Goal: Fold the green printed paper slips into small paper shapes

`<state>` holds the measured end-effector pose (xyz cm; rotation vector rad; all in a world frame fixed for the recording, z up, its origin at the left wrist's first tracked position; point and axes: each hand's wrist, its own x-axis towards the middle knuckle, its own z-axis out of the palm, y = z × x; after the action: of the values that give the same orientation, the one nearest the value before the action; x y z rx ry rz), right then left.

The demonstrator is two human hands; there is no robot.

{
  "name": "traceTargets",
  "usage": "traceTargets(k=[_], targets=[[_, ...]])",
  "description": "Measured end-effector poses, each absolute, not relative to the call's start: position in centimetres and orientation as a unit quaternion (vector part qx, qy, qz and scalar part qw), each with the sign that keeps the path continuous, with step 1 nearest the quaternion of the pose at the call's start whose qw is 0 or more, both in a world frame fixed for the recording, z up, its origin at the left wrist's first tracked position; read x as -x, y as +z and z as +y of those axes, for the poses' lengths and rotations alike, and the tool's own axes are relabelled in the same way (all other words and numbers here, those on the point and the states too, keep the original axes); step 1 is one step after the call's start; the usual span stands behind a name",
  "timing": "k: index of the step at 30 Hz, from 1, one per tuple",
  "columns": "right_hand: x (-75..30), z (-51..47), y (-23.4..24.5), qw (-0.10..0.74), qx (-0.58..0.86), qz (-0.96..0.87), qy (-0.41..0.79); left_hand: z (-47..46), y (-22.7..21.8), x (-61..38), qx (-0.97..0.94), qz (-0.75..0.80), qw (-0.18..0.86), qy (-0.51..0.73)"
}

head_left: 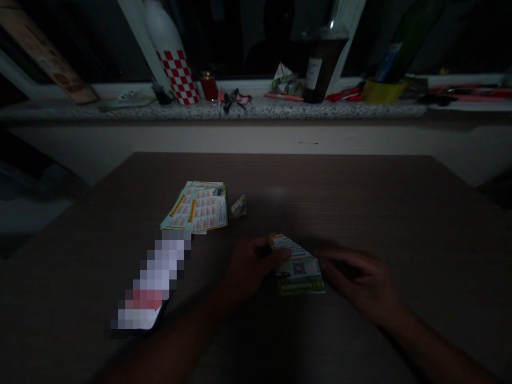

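Observation:
A small green and white printed leaflet (299,266) lies on the dark wooden table (360,202) between my hands. My left hand (251,266) pinches its upper left corner with thumb and fingers. My right hand (362,282) rests on the table at the leaflet's right edge, fingers curled and touching the paper. The room is dim.
A stack of calendar cards (198,208) lies to the left, with a small folded paper piece (239,206) beside it. A phone (154,282) lies at the lower left. The windowsill (256,109) behind holds a checkered bottle (172,58), a dark bottle (322,66), a tape roll (383,90) and clutter.

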<state>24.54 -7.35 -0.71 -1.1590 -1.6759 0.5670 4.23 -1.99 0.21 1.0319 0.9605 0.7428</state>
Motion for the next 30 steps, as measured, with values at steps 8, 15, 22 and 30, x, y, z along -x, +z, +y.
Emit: traceTargets(k=[8, 15, 22, 30], targets=[[-24.3, -7.2, -0.7, 0.429, 0.383, -0.787, 0.222, -2.3, -0.1, -4.5, -0.453, 0.395, 0.727, 0.332], [-24.5, -7.4, -1.2, 0.447, 0.377, -0.771, 0.252, -2.7, -0.6, -4.8, -0.471, 0.368, 0.724, 0.344], [-24.1, -7.5, -0.8, 0.445, 0.392, -0.745, 0.306, -2.8, -0.3, -4.7, -0.547, 0.404, 0.660, 0.320], [-23.8, -7.6, -0.7, 0.441, 0.428, -0.734, 0.290, -3.1, 0.1, -4.5, -0.676, 0.388, 0.545, 0.309]])
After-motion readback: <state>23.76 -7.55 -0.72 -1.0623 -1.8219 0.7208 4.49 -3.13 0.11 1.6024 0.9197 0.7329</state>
